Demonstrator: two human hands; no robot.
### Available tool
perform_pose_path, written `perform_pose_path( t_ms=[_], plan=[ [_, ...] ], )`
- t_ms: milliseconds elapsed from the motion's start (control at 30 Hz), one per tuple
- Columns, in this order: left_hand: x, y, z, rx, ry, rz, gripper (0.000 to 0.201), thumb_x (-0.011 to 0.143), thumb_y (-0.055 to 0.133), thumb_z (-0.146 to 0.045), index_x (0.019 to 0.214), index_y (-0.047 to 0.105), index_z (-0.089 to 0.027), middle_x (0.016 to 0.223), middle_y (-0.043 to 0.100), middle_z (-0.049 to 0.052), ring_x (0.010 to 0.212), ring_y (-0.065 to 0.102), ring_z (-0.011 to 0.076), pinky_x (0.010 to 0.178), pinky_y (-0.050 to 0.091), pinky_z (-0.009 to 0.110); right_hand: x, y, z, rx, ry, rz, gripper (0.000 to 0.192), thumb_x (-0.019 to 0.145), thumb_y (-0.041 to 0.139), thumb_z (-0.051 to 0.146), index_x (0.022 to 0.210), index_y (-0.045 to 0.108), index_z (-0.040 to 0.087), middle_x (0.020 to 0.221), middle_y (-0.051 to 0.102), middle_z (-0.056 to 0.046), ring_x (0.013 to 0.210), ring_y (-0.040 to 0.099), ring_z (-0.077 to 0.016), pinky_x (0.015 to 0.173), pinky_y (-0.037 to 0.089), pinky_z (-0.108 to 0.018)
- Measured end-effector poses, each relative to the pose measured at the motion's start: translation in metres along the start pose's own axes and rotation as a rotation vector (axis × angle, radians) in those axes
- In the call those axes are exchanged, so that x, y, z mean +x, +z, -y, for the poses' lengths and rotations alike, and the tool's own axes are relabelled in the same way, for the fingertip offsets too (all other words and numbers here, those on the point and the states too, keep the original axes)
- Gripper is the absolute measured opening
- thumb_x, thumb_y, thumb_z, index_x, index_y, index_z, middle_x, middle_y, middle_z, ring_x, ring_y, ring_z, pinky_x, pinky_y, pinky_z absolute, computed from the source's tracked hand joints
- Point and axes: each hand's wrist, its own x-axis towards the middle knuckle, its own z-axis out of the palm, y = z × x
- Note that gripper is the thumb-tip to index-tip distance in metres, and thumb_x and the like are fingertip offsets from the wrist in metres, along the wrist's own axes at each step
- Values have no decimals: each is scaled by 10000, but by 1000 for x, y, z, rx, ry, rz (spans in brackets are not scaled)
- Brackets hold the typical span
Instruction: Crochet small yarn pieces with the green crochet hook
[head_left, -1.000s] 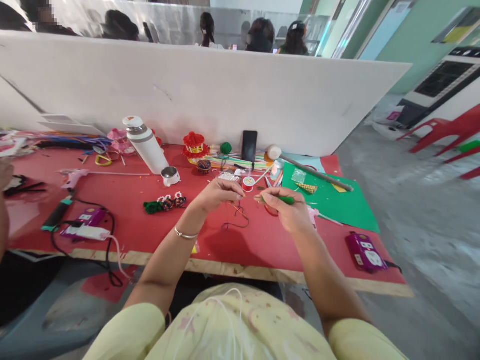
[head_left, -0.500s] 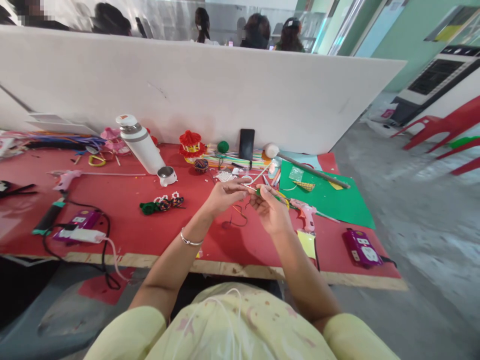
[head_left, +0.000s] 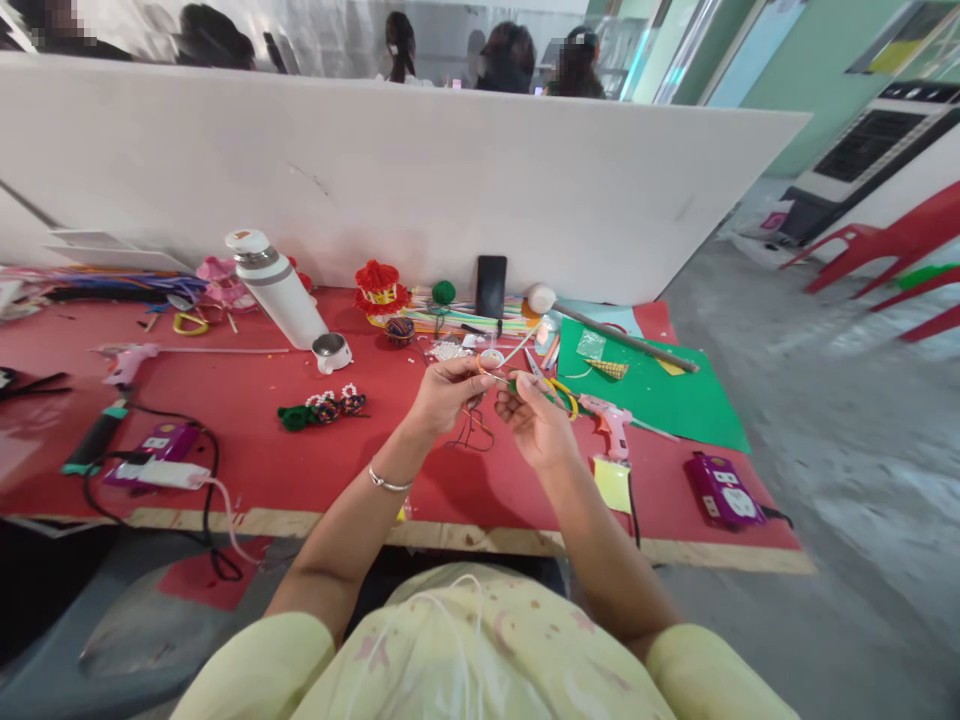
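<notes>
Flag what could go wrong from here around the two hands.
The loose dark thread hanging below the left hand could tangle. The green-handled tool in the right hand points towards the left hand and might poke it in a slip. The pink glue gun beside the right hand might be hot, though the picture cannot show that.
</notes>
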Motion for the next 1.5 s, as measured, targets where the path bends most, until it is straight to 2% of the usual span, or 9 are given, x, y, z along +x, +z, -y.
perform_pose_path(
  t_ms=[233,367,700,933,1067,1167,1267,1367,1500],
  plan=[
    [-3,-1,-5,53,-29,69,395,706,860,-276,1086,817,-177,899,780,60,579,562,71,498,372,198,3,-4,-3,-7,-47,9,246,745,903,367,892,735,263,861,808,42,807,746,-109,745,605,-216],
    [-5,-2,-7,-1,-84,74,393,761,788,-323,1114,815,-153,837,757,64,620,567,97,503,360,211,3,-2,-2,66,42,-9,267,719,909,359,894,738,250,830,804,32,695,712,-110,654,599,-219],
    [0,-4,-2,-221,-173,65,424,641,929,-314,1019,805,-166,869,772,57,550,494,39,457,340,149,10,-4,-6,268,262,96,235,760,883,326,898,713,242,767,774,62,572,614,-58,541,538,-170],
    [4,-1,6,-227,-131,-10,339,573,970,-276,813,768,-148,656,708,18,427,362,6,409,255,148,7,2,-4,349,298,61,180,788,862,250,889,715,221,737,772,42,543,576,-49,509,513,-143],
    [5,0,13,33,73,-121,362,638,929,-257,967,819,-154,699,737,26,489,495,47,482,379,188,5,1,-8,170,101,-52,219,739,894,294,873,731,235,774,777,42,551,554,-56,493,476,-167],
    [7,-1,22,281,301,-180,331,725,857,-233,1050,829,-180,813,775,39,702,671,124,697,526,251,5,2,-15,-95,-204,-162,218,744,886,364,852,749,233,760,757,40,583,559,-72,554,491,-209],
    [7,1,29,478,429,-274,336,782,792,-223,1116,822,-203,826,763,22,706,643,113,704,513,247,5,8,-22,-342,-493,-234,220,827,811,429,896,771,224,827,769,9,670,611,-107,694,550,-277],
    [8,8,31,498,443,-333,356,792,770,-231,1144,815,-208,785,735,3,662,584,96,676,492,235,6,17,-28,-463,-645,-268,247,874,760,452,933,774,212,901,783,-23,805,687,-159,814,589,-335],
    [11,16,21,187,271,-322,356,685,840,-246,1033,825,-170,691,686,-16,565,516,67,560,429,209,12,17,-36,-468,-692,-262,243,913,720,444,999,781,225,1000,806,-37,921,734,-194,899,610,-376]
  ],
)
